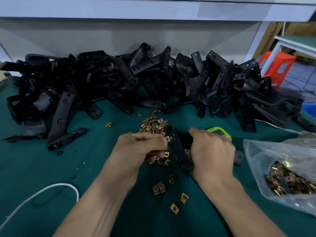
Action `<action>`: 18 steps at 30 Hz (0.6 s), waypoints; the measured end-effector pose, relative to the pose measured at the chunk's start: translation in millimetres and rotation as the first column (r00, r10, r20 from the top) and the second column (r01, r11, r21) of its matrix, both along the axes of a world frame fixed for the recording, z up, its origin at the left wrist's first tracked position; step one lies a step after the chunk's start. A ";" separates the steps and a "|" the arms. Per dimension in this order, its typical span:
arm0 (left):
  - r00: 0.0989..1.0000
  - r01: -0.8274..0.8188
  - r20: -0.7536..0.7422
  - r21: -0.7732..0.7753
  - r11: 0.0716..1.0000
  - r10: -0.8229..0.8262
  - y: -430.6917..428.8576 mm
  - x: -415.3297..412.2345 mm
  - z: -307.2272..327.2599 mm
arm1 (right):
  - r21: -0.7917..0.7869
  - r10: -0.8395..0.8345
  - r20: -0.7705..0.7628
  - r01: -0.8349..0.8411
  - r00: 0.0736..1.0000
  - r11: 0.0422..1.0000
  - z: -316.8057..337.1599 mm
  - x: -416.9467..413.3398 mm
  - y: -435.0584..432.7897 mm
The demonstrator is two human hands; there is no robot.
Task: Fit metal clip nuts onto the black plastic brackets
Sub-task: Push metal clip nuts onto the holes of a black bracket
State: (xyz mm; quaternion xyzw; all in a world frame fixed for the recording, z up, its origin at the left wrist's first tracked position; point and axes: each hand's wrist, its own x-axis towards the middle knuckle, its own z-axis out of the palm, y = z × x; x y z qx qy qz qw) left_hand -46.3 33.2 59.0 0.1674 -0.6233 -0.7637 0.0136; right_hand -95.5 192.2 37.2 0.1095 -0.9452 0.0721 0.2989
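So the black bracket (177,151) is held over the bench (34,159) in the right grip (212,151), fingers wrapped round its far side, probably so the holed edge is left bare and faces the other hand. A clip nut (168,139) is pinched between thumb and forefinger of the left grip (142,147) and is set right against that edge, near the bracket's round end. Loose nuts (153,124) are scattered just under and ahead of the hands, the bag of nuts (259,156) is parked just to the right, and the bracket pile (136,79) is heaped along the back, all within easy reach, seemingly. Both forearms are angled inward, knuckles turned up.
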 end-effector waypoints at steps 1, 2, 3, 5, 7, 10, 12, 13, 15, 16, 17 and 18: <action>1.000 0.000 -0.003 0.015 1.000 0.000 0.8 0.4 0.1 | 0.020 -0.009 0.012 0.008 1.000 1.000 0.0 1.0 -0.6; 1.000 0.002 -0.002 0.035 0.999 -0.002 1.6 1.1 0.4 | 0.042 -0.017 0.028 0.015 0.999 0.999 -0.1 2.0 -1.1; 1.000 0.007 0.003 0.055 0.998 -0.007 2.0 1.5 0.1 | 0.057 -0.019 0.050 0.016 0.999 0.998 -0.1 2.7 -1.7; 1.000 0.019 0.019 0.090 0.996 -0.020 0.5 1.7 0.0 | 0.069 -0.007 0.094 0.001 0.996 0.998 -0.4 4.3 -2.0; 0.999 0.024 0.024 0.099 0.995 -0.026 -3.0 2.0 1.0 | 0.066 0.003 0.120 -0.011 0.993 0.998 0.7 6.9 -2.6; 0.999 0.016 0.035 0.080 0.997 -0.019 -5.2 0.9 -0.8 | 0.051 0.036 0.141 -0.044 0.989 0.998 1.8 8.9 -4.5; 0.998 0.000 0.069 0.082 0.997 -0.006 -3.5 0.1 -3.1 | 0.051 0.056 0.169 -0.066 0.984 0.997 1.5 10.1 -6.7; 0.996 0.000 0.085 0.081 0.997 -0.007 -3.0 -0.6 -4.8 | 0.052 0.064 0.176 -0.074 0.982 0.996 1.1 10.7 -7.5; 0.993 0.021 0.113 0.088 0.996 -0.031 -3.6 -1.6 -5.7 | 0.055 0.071 0.178 -0.082 0.981 0.995 0.9 12.3 -8.9; 0.991 0.040 0.125 0.101 0.994 -0.053 -4.8 -1.5 -6.0 | 0.060 0.069 0.178 -0.081 0.982 0.995 0.9 13.4 -9.6; 0.988 0.062 0.136 0.120 0.991 -0.078 -5.6 -1.7 -6.7 | 0.063 0.070 0.173 -0.082 0.983 0.995 0.7 14.1 -10.3; 0.984 0.086 0.144 0.147 0.985 -0.108 -6.0 -1.3 -6.9 | 0.061 0.073 0.164 -0.085 0.984 0.995 0.4 14.4 -10.7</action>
